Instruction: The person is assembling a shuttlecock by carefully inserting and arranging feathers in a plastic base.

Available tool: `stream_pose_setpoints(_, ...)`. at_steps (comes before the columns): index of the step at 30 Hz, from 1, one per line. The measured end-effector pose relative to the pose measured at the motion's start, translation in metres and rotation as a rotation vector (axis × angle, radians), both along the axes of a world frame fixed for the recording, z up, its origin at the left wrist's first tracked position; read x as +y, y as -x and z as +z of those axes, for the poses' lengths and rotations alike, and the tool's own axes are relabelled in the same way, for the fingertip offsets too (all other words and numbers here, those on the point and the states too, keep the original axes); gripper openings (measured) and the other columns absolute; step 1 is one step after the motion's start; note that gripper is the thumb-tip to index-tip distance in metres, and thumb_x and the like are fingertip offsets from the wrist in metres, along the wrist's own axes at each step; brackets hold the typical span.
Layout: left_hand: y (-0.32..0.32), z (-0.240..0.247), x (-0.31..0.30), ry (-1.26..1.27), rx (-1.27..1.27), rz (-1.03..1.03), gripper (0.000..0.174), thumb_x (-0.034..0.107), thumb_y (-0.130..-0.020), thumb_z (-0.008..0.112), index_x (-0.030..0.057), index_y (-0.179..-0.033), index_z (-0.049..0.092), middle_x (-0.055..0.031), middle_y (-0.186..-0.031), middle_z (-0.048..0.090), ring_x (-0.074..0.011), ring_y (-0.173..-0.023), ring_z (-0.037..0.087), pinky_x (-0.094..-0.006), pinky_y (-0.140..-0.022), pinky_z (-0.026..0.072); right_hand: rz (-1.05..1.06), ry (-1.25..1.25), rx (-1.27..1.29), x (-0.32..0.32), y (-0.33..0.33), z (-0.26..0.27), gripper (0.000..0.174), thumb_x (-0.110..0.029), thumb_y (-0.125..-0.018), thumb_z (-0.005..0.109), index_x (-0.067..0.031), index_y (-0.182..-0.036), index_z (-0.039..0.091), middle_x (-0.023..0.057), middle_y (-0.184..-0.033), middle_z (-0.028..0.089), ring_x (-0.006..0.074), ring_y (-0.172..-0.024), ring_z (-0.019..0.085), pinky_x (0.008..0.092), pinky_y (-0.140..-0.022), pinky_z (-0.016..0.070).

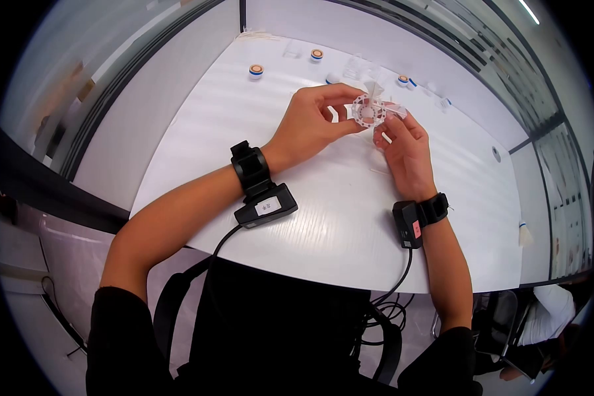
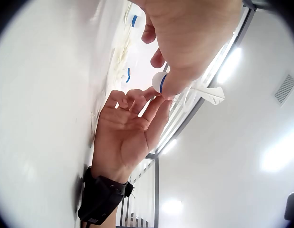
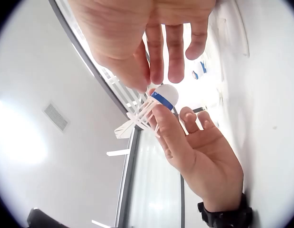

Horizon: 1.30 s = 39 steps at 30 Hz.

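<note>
Held up over the white table is a partly feathered shuttlecock [image 1: 368, 112], with a white rounded head, a blue band and an openwork white skirt. The thumb and fingers of my left hand [image 1: 310, 122] pinch it near the band, as the right wrist view shows. From the other side, the thumb and forefinger of my right hand [image 1: 408, 152] come together on a white feather [image 1: 395, 110] at the skirt. Another feather [image 2: 212, 95] sticks out past the left thumb in the left wrist view. The other fingers of the right hand are spread loosely.
Shuttlecock heads with blue bands, one at left [image 1: 256, 71], another [image 1: 317, 55] and a third [image 1: 402, 80], stand toward the back. Pale thin sticks [image 1: 257, 36] lie in the far left corner. At the right edge is a shuttlecock [image 1: 525, 235]. Low partitions [image 1: 198, 59] border the table [image 1: 310, 231].
</note>
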<state>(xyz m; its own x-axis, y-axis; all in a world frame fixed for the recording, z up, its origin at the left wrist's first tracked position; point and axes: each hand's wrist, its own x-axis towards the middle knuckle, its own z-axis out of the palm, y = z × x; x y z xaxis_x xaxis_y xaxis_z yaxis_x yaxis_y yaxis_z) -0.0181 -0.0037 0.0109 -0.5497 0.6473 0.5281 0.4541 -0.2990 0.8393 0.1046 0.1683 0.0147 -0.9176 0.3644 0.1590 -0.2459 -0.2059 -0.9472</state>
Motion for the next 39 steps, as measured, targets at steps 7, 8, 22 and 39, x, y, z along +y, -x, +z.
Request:
stream_pose_setpoints(7,-0.003,-0.0002,0.0003,0.041,-0.005,-0.049,0.033,0.012,-0.082,0.084,0.0053,-0.113,0.074,0.0028,-0.093,0.072,-0.0019,-0.069,0.053,-0.0196,-0.06,0.0394,-0.045,-0.006,0.042,0.0003,0.0008,-0.0017,0.028,-0.016,-0.097,0.073,0.0001,-0.119,0.07,0.0023,-0.102,0.069,0.0106,-0.084,0.056,0.0277,-0.074,0.0429)
stream_pose_setpoints(8,-0.0033,0.0003,-0.0008,0.069,-0.028,-0.063,0.033,0.012,-0.082,0.085,0.0056,-0.113,0.074,0.0031,-0.092,0.072,-0.0015,-0.067,0.052,-0.0192,-0.059,0.039,-0.052,-0.004,0.043,-0.0003,0.0007,-0.0014,0.027,-0.016,-0.097,0.073,0.0005,-0.119,0.07,0.0023,-0.102,0.069,0.0104,-0.084,0.056,0.0277,-0.074,0.0427)
stream_pose_setpoints(22,-0.005,0.0012,-0.0009,0.117,-0.016,-0.147,0.031,0.014,-0.082,0.085,0.0055,-0.11,0.074,0.002,-0.093,0.074,-0.001,-0.064,0.05,-0.0196,-0.056,0.0383,-0.114,-0.028,0.076,0.0027,0.0015,-0.0048,0.017,-0.014,-0.098,0.071,-0.0006,-0.107,0.074,-0.0001,-0.098,0.066,0.0085,-0.081,0.053,0.0266,-0.072,0.0411)
stream_pose_setpoints(39,-0.0039,-0.001,-0.0002,0.128,-0.043,-0.125,0.039,0.01,-0.077,0.088,0.0022,-0.114,0.076,-0.0015,-0.096,0.074,-0.0037,-0.066,0.053,-0.0207,-0.057,0.0423,-0.149,0.042,0.11,0.0059,0.002,-0.0044,0.019,-0.015,-0.099,0.069,-0.0014,-0.111,0.073,-0.0001,-0.101,0.067,0.0091,-0.076,0.054,0.0263,-0.07,0.041)
